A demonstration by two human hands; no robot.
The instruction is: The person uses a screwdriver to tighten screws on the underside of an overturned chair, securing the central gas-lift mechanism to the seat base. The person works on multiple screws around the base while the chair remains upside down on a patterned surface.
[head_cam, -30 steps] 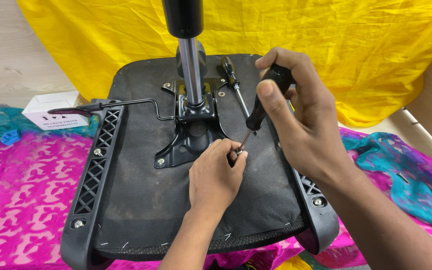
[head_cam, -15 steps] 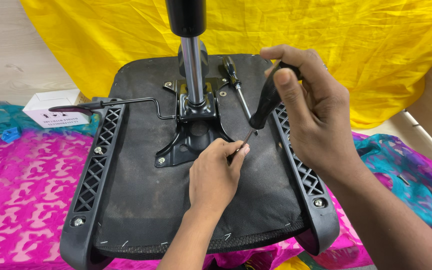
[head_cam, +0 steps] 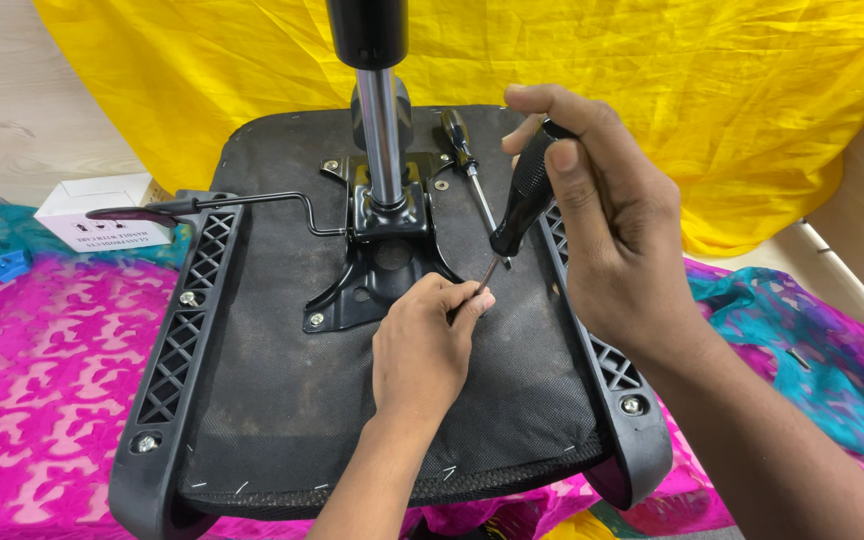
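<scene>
Black seat underside: upturned chair seat (head_cam: 282, 400), dark fabric stapled along the near edge, lying on the patterned cloth.
Black handle: screwdriver (head_cam: 524, 200) slanted down and leftward, thin shaft ending near the right arm of the metal plate.
Right hand: right hand (head_cam: 602, 240) wrapped round the screwdriver handle, fingers closed tight, thumb pressed along its side.
Left hand: left hand (head_cam: 422, 350) resting on the seat fabric, thumb and forefinger pinched together on the lower end of the shaft; whatever sits under the tip too small to tell.
Metal plate: black mechanism plate (head_cam: 377, 265) at the seat's centre, screw heads showing at its far corners and at its near left foot.
Gas cylinder: gas lift column (head_cam: 380, 130) standing upright from the plate, shiny rod below, black sleeve above.
Lever: bent wire lever (head_cam: 252, 205) running left from the plate to a flat black paddle past the seat edge.
Second tool: spare screwdriver (head_cam: 467, 160) lying on the seat just right of the column, apart from both hands.
Side rails: black lattice brackets (head_cam: 187, 320) bolted along both long edges.
Cloths: pink and teal cloth (head_cam: 42, 380) beneath, yellow sheet (head_cam: 712, 110) behind.
Box: small white carton (head_cam: 102, 210) at the left, well apart from the hands.
</scene>
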